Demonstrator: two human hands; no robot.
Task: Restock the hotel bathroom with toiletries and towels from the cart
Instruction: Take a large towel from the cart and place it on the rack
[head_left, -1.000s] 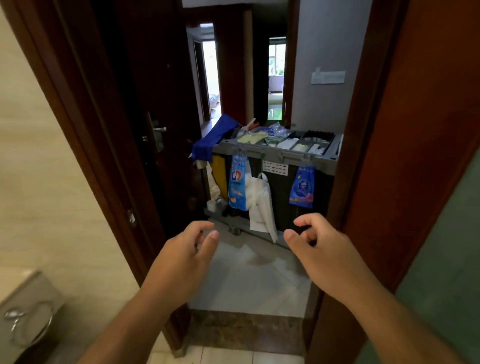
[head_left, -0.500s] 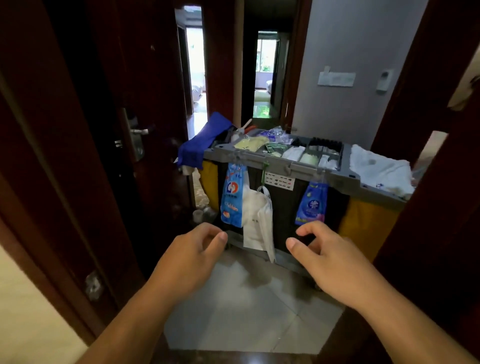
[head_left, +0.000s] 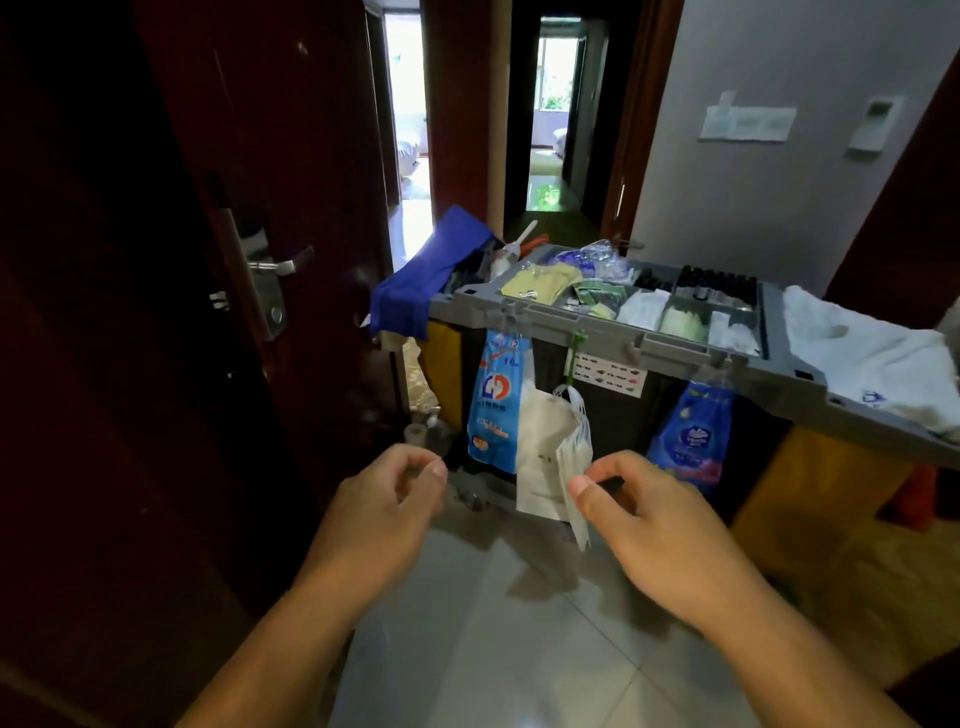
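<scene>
Fingers (head_left: 411, 453) of the left hand (head_left: 384, 514) and right hand (head_left: 660, 525) curl loosely, empty, just short of the cart (head_left: 670, 349), toiletries (head_left: 641, 309) and towels (head_left: 872, 358) on top; pick-up looks about to start, calling for a reach up to them.

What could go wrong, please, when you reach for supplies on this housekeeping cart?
The white plastic bag hangs from the cart just ahead of the right hand and might snag on it. The white towels lie loosely heaped at its end and could slide off if tugged.
</scene>
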